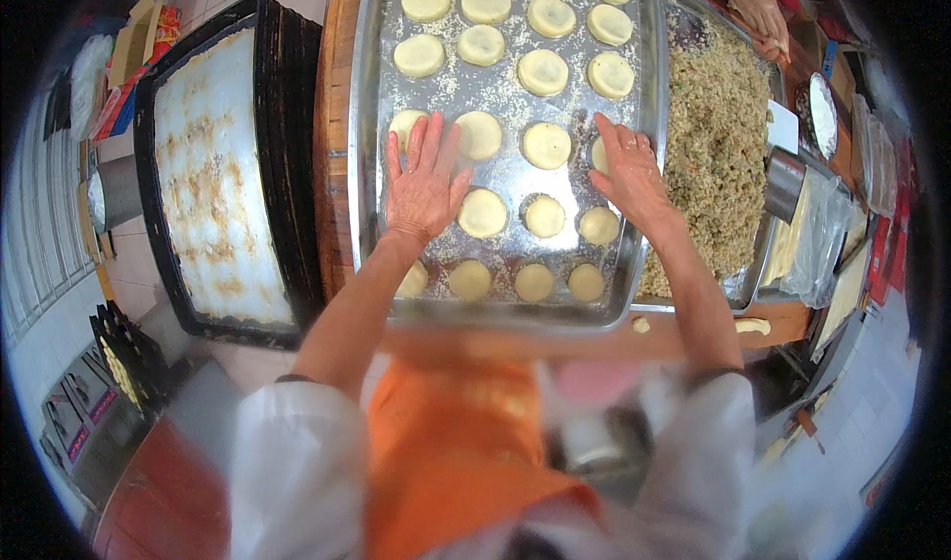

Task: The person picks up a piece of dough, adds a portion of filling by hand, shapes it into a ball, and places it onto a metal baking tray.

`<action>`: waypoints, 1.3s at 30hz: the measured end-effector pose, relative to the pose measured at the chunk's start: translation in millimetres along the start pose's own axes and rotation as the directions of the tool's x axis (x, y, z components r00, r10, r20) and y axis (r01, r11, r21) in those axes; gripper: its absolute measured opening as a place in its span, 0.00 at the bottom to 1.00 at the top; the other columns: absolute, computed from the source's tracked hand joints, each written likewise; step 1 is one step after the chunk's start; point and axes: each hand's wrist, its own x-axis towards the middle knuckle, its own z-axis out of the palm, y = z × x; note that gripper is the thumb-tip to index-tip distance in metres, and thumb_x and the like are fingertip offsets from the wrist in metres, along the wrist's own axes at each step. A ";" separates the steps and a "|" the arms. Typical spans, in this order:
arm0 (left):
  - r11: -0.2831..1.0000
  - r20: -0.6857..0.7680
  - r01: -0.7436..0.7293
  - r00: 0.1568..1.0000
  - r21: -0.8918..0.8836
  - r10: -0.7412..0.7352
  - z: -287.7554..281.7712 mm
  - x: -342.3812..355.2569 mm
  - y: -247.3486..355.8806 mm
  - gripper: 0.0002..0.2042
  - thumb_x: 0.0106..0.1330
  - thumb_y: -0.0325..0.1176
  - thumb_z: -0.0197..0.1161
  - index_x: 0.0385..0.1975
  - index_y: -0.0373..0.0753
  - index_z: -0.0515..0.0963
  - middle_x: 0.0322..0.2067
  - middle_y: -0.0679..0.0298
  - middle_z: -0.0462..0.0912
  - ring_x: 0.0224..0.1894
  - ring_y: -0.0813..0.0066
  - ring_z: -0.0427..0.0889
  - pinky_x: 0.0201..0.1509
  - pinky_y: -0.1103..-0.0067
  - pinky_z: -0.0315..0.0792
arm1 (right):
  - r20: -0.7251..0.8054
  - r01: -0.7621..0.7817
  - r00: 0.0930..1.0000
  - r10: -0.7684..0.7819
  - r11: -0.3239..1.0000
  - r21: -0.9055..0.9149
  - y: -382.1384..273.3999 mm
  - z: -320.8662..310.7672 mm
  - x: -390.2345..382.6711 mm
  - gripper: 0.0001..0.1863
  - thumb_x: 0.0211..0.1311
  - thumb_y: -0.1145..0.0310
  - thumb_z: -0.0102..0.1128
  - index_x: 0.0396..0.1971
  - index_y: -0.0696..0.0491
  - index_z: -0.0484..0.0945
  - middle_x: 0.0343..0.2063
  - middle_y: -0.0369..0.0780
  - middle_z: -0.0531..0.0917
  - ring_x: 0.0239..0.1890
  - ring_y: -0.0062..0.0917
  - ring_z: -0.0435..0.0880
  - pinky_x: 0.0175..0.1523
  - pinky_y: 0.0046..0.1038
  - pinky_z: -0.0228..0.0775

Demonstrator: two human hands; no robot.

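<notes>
Under my spread left hand and curved right hand, part-hidden dough rounds lie on the tray; whether the right pinches, I can't tell. I'm probably flattening; next calls for lifting cleanly.

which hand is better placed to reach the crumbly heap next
Probably the right hand: it is at the right side of the tray, beside the crumbly heap; the left hand is farther away.

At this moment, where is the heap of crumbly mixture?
In the head view, the heap of crumbly mixture lies right of the metal tray of dough rounds, beside the right hand.
</notes>
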 end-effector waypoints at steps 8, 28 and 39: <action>0.998 -0.016 -0.058 0.998 -0.018 0.058 -0.6 1.0 0.8 0.29 0.66 0.49 0.49 0.65 0.46 0.56 0.68 0.55 0.47 0.70 0.55 0.44 0.70 0.52 0.32 | -0.080 -0.150 0.980 0.184 0.935 0.321 -12.1 -44.6 -8.4 0.41 0.46 0.69 0.65 0.62 0.56 0.55 0.48 0.55 0.71 0.50 0.49 0.70 0.57 0.43 0.63; 0.951 -0.155 0.010 0.986 -0.310 -0.061 -4.4 1.1 -5.8 0.27 0.64 0.42 0.52 0.62 0.38 0.59 0.66 0.51 0.49 0.69 0.55 0.48 0.71 0.60 0.39 | -0.431 -0.200 0.887 0.165 0.979 -0.037 -36.3 69.1 -17.2 0.30 0.66 0.53 0.46 0.66 0.45 0.56 0.66 0.37 0.57 0.68 0.33 0.52 0.69 0.50 0.35; 0.994 0.258 0.072 0.965 -0.087 -0.047 -53.4 -54.6 -4.6 0.31 0.50 0.38 0.69 0.54 0.33 0.66 0.53 0.50 0.67 0.57 0.52 0.65 0.58 0.67 0.64 | -0.469 -0.158 0.876 0.112 0.986 -0.059 -33.6 71.0 -13.0 0.32 0.64 0.51 0.47 0.65 0.47 0.56 0.65 0.37 0.60 0.67 0.35 0.55 0.68 0.50 0.38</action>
